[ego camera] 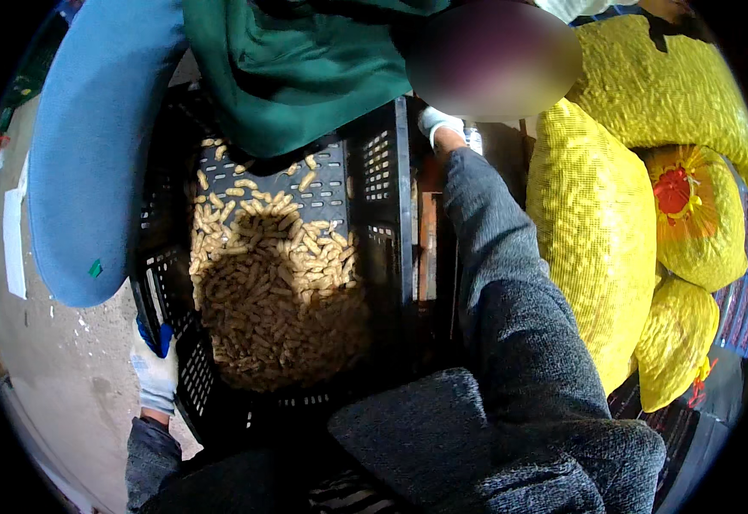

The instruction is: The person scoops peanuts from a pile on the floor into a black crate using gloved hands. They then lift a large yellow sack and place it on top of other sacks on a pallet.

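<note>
My left hand (pixel 155 369), in a white glove with blue on its fingers, grips the left rim of a black plastic crate (pixel 402 193). Unshelled peanuts (pixel 322 263) cover much of the crate's bottom, partly in shadow; its slotted floor shows at the far end. My right hand (pixel 442 125), in a white glove, reaches forward beyond the crate's right side. A blurred patch and the crate's edge hide its fingers, so what it touches cannot be told.
Full yellow mesh sacks (pixel 592 244) lie at the right, one tied with red string. Another person's blue sleeve or trouser leg (pixel 94 148) and green garment (pixel 310 70) hang over the crate's far and left sides. White paper (pixel 15 244) lies on the concrete floor.
</note>
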Demonstrator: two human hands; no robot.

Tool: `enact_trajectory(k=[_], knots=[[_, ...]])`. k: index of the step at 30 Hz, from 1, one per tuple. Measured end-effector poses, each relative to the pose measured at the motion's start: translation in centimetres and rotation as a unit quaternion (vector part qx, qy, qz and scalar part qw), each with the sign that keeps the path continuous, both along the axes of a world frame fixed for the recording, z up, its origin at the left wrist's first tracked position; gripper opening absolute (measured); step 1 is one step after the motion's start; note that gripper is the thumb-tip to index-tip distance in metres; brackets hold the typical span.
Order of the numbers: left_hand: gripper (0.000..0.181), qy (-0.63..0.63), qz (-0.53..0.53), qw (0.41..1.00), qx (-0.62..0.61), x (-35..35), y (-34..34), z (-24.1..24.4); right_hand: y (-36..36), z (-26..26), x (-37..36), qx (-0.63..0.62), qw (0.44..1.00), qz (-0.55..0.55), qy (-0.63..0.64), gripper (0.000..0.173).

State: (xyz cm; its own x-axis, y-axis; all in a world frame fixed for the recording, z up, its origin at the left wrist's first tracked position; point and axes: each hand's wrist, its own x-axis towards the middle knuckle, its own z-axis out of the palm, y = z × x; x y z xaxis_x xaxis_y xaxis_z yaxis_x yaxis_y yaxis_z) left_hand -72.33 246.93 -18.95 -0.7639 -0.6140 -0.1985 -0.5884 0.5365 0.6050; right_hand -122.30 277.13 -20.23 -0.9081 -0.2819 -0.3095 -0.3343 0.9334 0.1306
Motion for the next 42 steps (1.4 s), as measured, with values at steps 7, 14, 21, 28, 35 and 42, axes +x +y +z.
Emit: enact_trajectory(k=[7,14,21,28,35,42], knots=[[0.04,-0.015,0.005,1.0,-0.015,1.3,-0.6,-0.5,-0.4,-4.1,-0.2,0.064,0.987,-0.036,-0.145,0.059],[0.04,-0.048,0.008,0.998,0.033,-0.7,0.2,0.5,0.7,-7.1,-2.1,-0.027,0.997,0.073,0.011,0.045],[0.039,0.013,0.002,1.0,0.019,0.2,-0.4,-0.2,5.5,-13.2,10.9,-0.137,0.971,0.163,0.11,0.046],[0.036,0.001,-0.002,1.0,0.031,0.3,-1.4,-1.6,5.5,-11.9,10.3,-0.255,0.966,-0.039,0.027,0.033],[0.035,0.012,0.008,1.0,0.019,0.1,-1.0,-1.1,3.1,8.1,15.6,-0.698,0.714,0.0,-0.055,0.047],[0.033,0.011,0.003,1.0,-0.007,0.0,-1.0,-1.1,3.0,7.4,13.2,-0.584,0.796,0.126,0.097,0.049]])
